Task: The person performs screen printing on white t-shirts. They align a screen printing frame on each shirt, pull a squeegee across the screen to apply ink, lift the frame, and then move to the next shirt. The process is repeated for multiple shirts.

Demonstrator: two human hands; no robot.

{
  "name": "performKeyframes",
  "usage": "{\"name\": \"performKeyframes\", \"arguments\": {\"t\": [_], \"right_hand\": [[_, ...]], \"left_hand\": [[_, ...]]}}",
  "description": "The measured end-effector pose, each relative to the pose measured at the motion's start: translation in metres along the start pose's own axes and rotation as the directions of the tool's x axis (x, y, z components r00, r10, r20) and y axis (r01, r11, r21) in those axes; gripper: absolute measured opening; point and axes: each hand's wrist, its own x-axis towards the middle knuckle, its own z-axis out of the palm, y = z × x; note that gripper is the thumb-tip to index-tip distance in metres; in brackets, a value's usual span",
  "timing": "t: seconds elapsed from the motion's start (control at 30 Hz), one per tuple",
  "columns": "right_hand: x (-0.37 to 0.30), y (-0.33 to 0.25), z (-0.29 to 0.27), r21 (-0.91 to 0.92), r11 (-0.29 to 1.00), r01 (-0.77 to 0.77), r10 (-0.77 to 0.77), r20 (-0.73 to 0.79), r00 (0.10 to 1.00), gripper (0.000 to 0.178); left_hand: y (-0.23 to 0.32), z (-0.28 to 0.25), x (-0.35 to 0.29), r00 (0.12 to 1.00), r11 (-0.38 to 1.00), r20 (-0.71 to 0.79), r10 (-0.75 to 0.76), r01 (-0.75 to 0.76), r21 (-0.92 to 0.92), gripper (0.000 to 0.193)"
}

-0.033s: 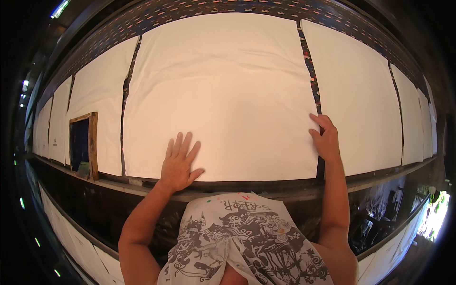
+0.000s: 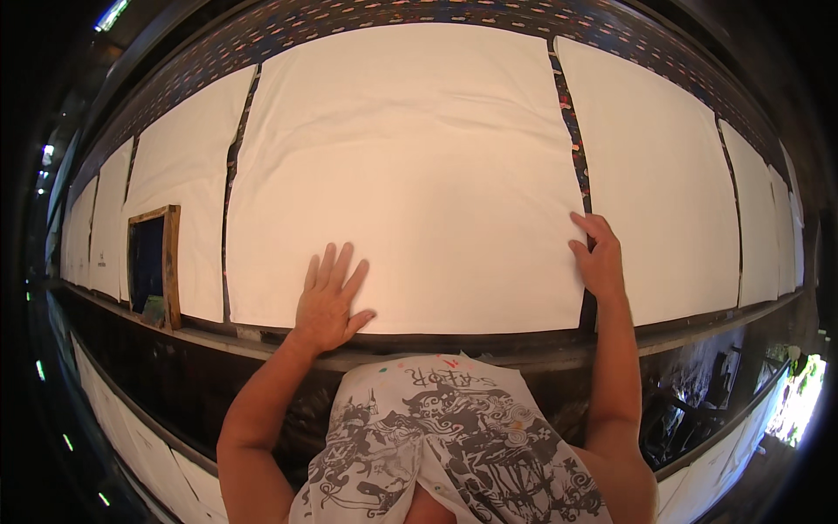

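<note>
A large white cloth panel (image 2: 419,201) lies spread on the long table in front of me, with shallow wrinkles across its far half. My left hand (image 2: 330,299) rests flat on its near left part, fingers spread and holding nothing. At the panel's right edge is my right hand (image 2: 599,253), fingers bent, with a gap between thumb and forefinger; their tips touch the cloth. A dark strip between this panel and the right-hand white cloth (image 2: 659,183) runs up past that hand.
A wooden frame (image 2: 172,262) with a dark middle stands on the left white cloth (image 2: 188,166). More white cloths continue along both sides. Beyond them is a dark, colour-flecked table surface (image 2: 384,19). The table's near edge (image 2: 236,348) runs just in front of my body.
My right hand has shifted very slightly toward me along the panel's edge. The left hand and the cloth stay put.
</note>
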Motion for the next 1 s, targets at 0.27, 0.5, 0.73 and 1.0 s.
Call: {"name": "performKeyframes", "arguments": {"t": [0.27,0.5,0.73,1.0], "right_hand": [[0.022,-0.038,0.055,-0.499,0.8,0.331,-0.488,-0.222,0.844,0.072],[0.042,-0.063,0.115,-0.517,0.758,0.397,-0.418,0.08,0.905,0.094],[0.042,-0.055,0.116,-0.583,0.706,0.402,-0.402,0.136,0.905,0.095],[0.044,-0.05,0.122,-0.585,0.689,0.429,-0.453,0.115,0.884,0.09]], "left_hand": [[0.003,-0.01,0.027,0.996,0.999,-0.085,-0.038,0.037,-0.017,0.094],[-0.059,0.016,0.043,0.886,0.92,-0.29,-0.361,0.389,0.043,0.089],[-0.084,0.026,0.026,0.787,0.852,-0.375,-0.489,0.523,-0.016,0.089],[-0.127,-0.011,0.024,0.889,0.908,-0.184,-0.419,0.414,-0.067,0.09]]}}
